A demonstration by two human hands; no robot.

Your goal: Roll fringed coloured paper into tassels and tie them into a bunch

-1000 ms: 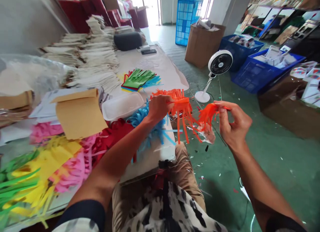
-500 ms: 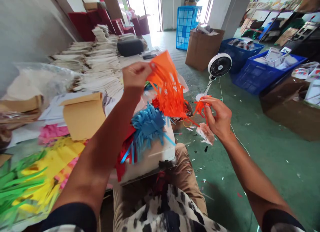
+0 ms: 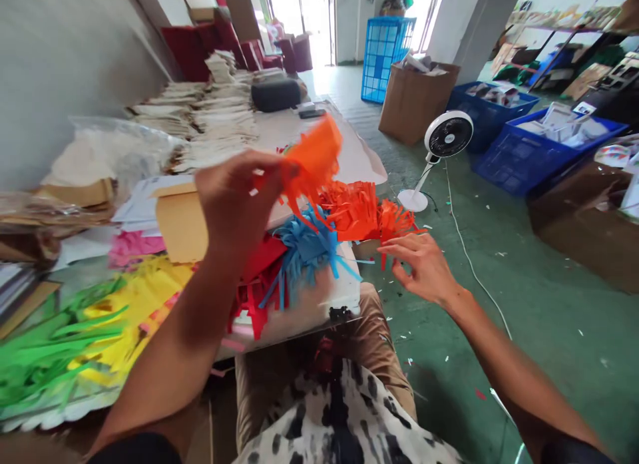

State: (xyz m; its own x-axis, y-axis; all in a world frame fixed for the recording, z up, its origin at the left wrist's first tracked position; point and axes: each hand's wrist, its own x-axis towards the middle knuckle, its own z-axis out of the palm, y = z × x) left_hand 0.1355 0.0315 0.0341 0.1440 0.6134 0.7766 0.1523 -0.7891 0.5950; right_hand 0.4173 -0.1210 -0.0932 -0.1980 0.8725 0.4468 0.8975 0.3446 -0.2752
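My left hand [image 3: 242, 194], somewhat blurred, is closed in a pinch on a piece of orange fringed paper [image 3: 314, 148] raised over the table. More orange fringed paper [image 3: 355, 210] spreads below it to the right, its end tuft [image 3: 397, 218] out past the table edge. Just beneath that tuft is my right hand [image 3: 424, 267], its fingers stretched and apart; whether a fingertip touches a strip I cannot tell. A blue fringed paper bundle [image 3: 309, 247] rests at the table's near corner, with red fringed paper [image 3: 257, 277] beside it.
Green [image 3: 54, 357] and yellow fringed paper [image 3: 134, 311] lie on the left, near a tan envelope [image 3: 182, 221]. Paper stacks [image 3: 214, 124] stand farther back on the table [image 3: 284, 128]. A white fan [image 3: 449, 136], its cord, blue crates [image 3: 544, 151] and cardboard boxes [image 3: 417, 101] occupy the floor at right.
My left hand has moved left and nearer, with the orange piece folding over. The larger orange fringe now lies lower. My right hand's fingers have opened from a pinch on orange strips.
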